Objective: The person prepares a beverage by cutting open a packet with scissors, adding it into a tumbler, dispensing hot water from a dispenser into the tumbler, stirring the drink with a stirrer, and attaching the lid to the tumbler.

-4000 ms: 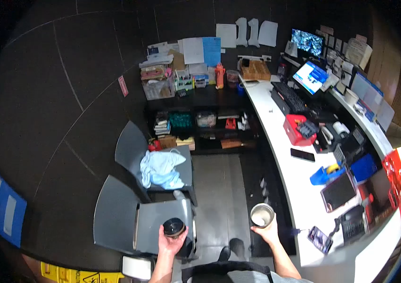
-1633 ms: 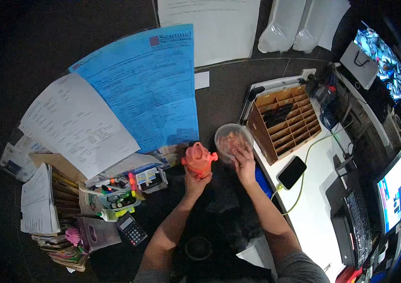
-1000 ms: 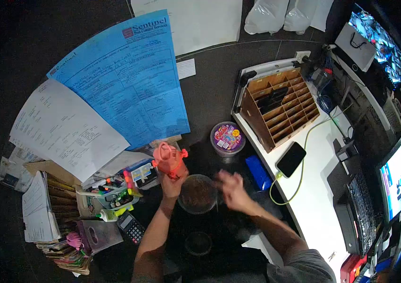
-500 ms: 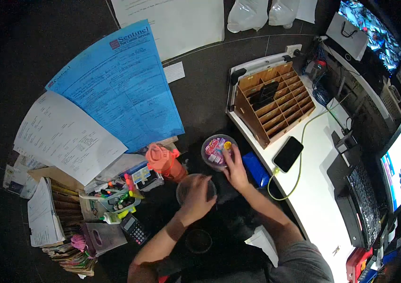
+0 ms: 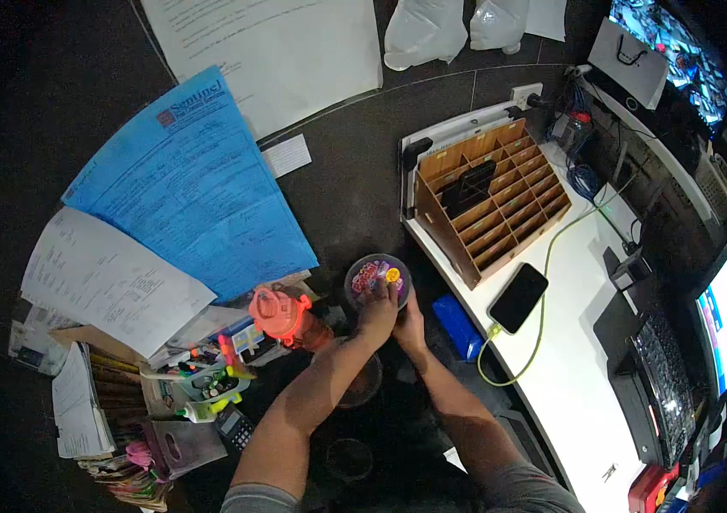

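Both hands are at a round tub (image 5: pixel 366 275) with a purple, colorful printed lid, on the dark surface. My left hand (image 5: pixel 378 312) reaches over the lid, its fingers on top near a yellow spot. Around the tub's right side wraps my right hand (image 5: pixel 410 325), partly hidden behind the tub and the left hand. An orange bottle (image 5: pixel 282 316) with a looped lid stands to the left. Below it is a round clear container (image 5: pixel 362 380), partly covered by my left forearm. A dark round lid-like disc (image 5: pixel 349 460) lies nearer to me.
A wooden pigeonhole rack (image 5: pixel 500 201), a phone (image 5: pixel 518 297) on a yellow-green cable and a keyboard (image 5: pixel 667 376) are on the white desk (image 5: pixel 543 410). A blue pack (image 5: pixel 458 327) lies beside the desk edge. Stationery (image 5: pixel 209 380) and a calculator (image 5: pixel 233 426) are at left.
My left hand has left the orange bottle, passed over the clear container and come to the purple-lidded tub. My right hand moved from the lid's top to its side. The camera view has shifted.
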`<state>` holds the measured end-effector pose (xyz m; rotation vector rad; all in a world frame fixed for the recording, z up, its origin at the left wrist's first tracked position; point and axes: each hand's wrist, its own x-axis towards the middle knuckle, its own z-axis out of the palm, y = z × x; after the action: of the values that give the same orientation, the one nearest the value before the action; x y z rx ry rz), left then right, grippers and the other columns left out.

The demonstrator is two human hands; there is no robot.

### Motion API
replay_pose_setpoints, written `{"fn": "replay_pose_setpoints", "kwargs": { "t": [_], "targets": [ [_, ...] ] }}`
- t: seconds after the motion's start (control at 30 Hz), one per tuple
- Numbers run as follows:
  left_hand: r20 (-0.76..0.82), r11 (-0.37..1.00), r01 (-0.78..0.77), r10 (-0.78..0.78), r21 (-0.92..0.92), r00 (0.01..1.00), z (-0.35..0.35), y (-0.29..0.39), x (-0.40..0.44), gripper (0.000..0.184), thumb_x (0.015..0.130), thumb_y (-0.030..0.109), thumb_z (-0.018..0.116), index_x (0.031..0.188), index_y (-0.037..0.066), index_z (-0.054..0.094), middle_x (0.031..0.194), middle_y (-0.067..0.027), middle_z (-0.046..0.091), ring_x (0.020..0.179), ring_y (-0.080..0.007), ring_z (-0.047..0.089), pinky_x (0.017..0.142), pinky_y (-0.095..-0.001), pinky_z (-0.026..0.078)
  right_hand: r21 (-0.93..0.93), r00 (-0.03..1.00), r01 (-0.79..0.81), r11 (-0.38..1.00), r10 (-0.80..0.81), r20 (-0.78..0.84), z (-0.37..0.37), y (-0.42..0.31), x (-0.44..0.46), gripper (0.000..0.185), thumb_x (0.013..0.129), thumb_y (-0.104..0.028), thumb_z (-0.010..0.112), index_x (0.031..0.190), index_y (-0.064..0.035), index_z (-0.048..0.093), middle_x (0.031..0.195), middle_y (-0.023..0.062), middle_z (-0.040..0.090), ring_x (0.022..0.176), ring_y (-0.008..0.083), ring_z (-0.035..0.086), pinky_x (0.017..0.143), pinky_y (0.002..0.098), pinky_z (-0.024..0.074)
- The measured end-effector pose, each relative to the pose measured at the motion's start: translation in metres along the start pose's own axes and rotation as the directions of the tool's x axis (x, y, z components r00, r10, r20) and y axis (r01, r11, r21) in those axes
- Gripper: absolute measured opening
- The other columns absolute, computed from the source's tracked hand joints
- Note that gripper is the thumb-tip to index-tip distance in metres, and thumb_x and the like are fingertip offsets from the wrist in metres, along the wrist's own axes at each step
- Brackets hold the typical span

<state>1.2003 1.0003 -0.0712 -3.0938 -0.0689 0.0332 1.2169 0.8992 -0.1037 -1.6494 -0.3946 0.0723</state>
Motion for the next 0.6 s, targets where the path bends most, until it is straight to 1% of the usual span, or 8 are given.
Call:
{"fn": "replay_pose_setpoints", "kwargs": {
  "t": [0.03, 0.07, 0.17, 0.2, 0.33, 0.47, 0.57, 0.6],
  "targets": [
    [-0.039, 0.999, -0.032, 0.033, 0.012, 0.999, -0.015, -0.005, -0.001, 0.056, 0.086, 0.014, 0.051, 0.139, 0.004, 0.035, 0.144, -0.0265, 0.028, 0.122, -0.0451, 0.042, 0.094, -0.0552, 0.041, -0.006, 0.997, 0.064, 0.998, -0.064, 0.039, 0.000, -0.005, 0.008, 0.093, 0.065, -0.001, 0.078, 0.142, -0.0040, 0.025, 0.132, 0.0215, 0.049, 0.119, 0.0320, 0.052, 0.098, 0.0367, 0.0423],
    [0.052, 0.996, -0.083, 0.082, 0.012, 0.995, -0.031, -0.011, 0.001, 0.057, 0.085, 0.011, 0.053, 0.138, 0.001, 0.035, 0.140, -0.0304, 0.033, 0.114, -0.0410, 0.052, 0.092, -0.0524, 0.045, 0.053, 0.998, -0.035, 0.998, 0.033, 0.050, -0.003, -0.010, 0.009, 0.090, 0.064, -0.003, 0.080, 0.140, -0.0072, 0.032, 0.131, 0.0184, 0.051, 0.119, 0.0310, 0.052, 0.098, 0.0371, 0.0427],
    [0.066, 0.996, -0.091, 0.091, -0.003, 0.994, -0.038, -0.024, 0.007, 0.056, 0.084, 0.008, 0.054, 0.136, 0.001, 0.038, 0.134, -0.0317, 0.039, 0.106, -0.0395, 0.058, 0.091, -0.0510, 0.045, -0.067, 0.994, 0.101, 0.993, -0.098, 0.050, 0.005, 0.001, 0.020, 0.085, 0.071, 0.000, 0.075, 0.142, -0.0085, 0.029, 0.128, 0.0171, 0.054, 0.116, 0.0269, 0.055, 0.095, 0.0361, 0.0453],
    [-0.107, 0.990, -0.139, 0.138, -0.005, 0.985, -0.037, -0.030, 0.008, 0.053, 0.080, 0.010, 0.060, 0.130, -0.001, 0.045, 0.126, -0.0288, 0.048, 0.103, -0.0405, 0.059, 0.089, -0.0511, 0.046, -0.008, 0.996, 0.051, 0.999, -0.050, 0.077, 0.005, 0.001, 0.022, 0.085, 0.070, 0.000, 0.075, 0.142, -0.0082, 0.030, 0.129, 0.0170, 0.053, 0.117, 0.0261, 0.055, 0.096, 0.0359, 0.0447],
    [-0.071, 0.922, -0.231, 0.220, -0.310, 0.973, -0.039, -0.058, 0.030, 0.043, 0.069, 0.013, 0.068, 0.111, 0.004, 0.059, 0.105, -0.0199, 0.063, 0.100, -0.0378, 0.060, 0.088, -0.0472, 0.047, -0.013, 0.995, 0.033, 0.999, -0.031, 0.096, 0.000, -0.007, 0.020, 0.087, 0.065, 0.006, 0.076, 0.140, -0.0057, 0.031, 0.129, 0.0177, 0.052, 0.117, 0.0265, 0.054, 0.096, 0.0351, 0.0446],
    [0.033, 0.867, -0.156, 0.194, -0.473, 0.980, -0.049, -0.078, 0.038, 0.031, 0.068, 0.005, 0.059, 0.097, 0.009, 0.069, 0.096, -0.0217, 0.065, 0.097, -0.0372, 0.061, 0.088, -0.0448, 0.046, 0.067, 0.996, -0.032, 0.997, 0.026, 0.090, -0.001, -0.020, 0.018, 0.084, 0.065, 0.010, 0.071, 0.138, -0.0012, 0.032, 0.127, 0.0201, 0.052, 0.118, 0.0307, 0.052, 0.099, 0.0370, 0.0426],
    [0.248, 0.892, -0.018, 0.145, -0.452, 0.958, -0.063, -0.075, 0.044, 0.034, 0.068, 0.005, 0.058, 0.099, 0.010, 0.070, 0.099, -0.0225, 0.064, 0.098, -0.0370, 0.061, 0.090, -0.0446, 0.046, -0.333, 0.961, 0.131, 0.934, -0.202, -0.189, -0.011, -0.048, 0.009, 0.079, 0.063, 0.017, 0.061, 0.136, 0.0011, 0.033, 0.122, 0.0212, 0.053, 0.115, 0.0349, 0.052, 0.101, 0.0409, 0.0394],
    [0.255, 0.870, 0.011, 0.132, -0.492, 0.958, -0.071, -0.075, 0.043, 0.034, 0.068, 0.005, 0.058, 0.100, 0.011, 0.070, 0.100, -0.0224, 0.064, 0.099, -0.0368, 0.061, 0.090, -0.0443, 0.046, -0.351, 0.941, 0.265, 0.898, -0.320, -0.109, -0.019, -0.060, 0.009, 0.066, 0.066, 0.012, 0.056, 0.130, 0.0002, 0.043, 0.116, 0.0206, 0.056, 0.112, 0.0339, 0.053, 0.101, 0.0429, 0.0358]
  ]
}}
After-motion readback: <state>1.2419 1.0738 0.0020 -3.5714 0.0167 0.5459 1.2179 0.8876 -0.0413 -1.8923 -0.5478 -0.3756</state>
